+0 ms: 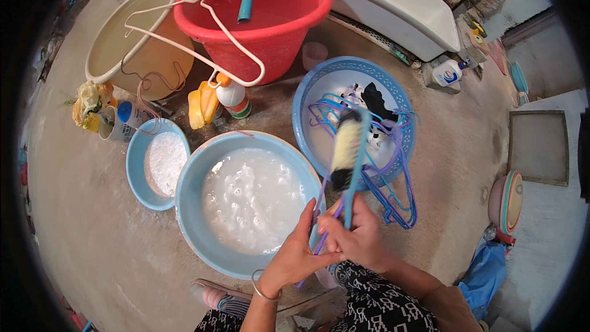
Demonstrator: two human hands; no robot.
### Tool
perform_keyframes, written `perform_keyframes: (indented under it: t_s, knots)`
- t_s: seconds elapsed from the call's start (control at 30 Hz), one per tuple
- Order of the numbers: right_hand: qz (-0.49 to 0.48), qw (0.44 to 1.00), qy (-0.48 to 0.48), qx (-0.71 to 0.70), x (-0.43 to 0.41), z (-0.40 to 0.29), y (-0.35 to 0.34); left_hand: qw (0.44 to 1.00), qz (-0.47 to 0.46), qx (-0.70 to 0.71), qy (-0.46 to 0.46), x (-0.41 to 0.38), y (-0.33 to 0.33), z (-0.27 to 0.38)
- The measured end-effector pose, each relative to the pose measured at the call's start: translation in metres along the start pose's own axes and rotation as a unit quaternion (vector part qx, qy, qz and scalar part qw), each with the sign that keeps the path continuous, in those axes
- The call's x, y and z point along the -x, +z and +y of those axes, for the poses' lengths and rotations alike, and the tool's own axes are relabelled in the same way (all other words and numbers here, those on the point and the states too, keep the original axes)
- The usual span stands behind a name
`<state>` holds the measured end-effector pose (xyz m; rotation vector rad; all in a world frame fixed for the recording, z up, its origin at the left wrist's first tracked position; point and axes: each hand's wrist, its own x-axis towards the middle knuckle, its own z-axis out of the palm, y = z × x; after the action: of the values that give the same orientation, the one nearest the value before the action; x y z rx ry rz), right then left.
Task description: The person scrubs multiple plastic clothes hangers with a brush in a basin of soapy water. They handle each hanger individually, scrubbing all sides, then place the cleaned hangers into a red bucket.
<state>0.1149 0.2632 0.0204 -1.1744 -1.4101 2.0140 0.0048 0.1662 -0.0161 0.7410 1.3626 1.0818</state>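
Note:
My right hand (355, 235) is closed around the light-blue handle of a scrubbing brush (348, 147) with cream and black bristles, blurred. My left hand (297, 253), with a bracelet at the wrist, holds a purple plastic hanger (320, 244), its fingers partly spread; part of the hanger lies behind my right hand. Both hands are above the right rim of a light-blue basin (191, 235) of sudsy water. Behind the brush, a blue patterned basin (302, 101) holds wet black and white cloth, with several blue and purple hangers (405, 212) lying over its rim.
A small basin (133, 184) of white powder is at left. Behind are a red tub (258, 50) with a teal dipper (246, 4), a cream bucket (170, 60), a white wire hanger (184, 50), a spray bottle (233, 99) and a long white tub (392, 23).

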Motion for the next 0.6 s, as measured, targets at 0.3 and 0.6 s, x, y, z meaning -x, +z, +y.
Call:
perform_keyframes:
  t_s: [0.3, 0.6]
  knots:
    - [-0.233, 0.897, -0.246, 0.284, 0.014, 0.014, -0.001, 0.953, 0.028, 0.098, -0.284, 0.090, -0.024, -0.030]
    - [-0.281, 0.913, -0.134, 0.263, 0.009, 0.012, 0.016, 0.868, 0.243, 0.409, -0.139, 0.194, -0.014, -0.085]
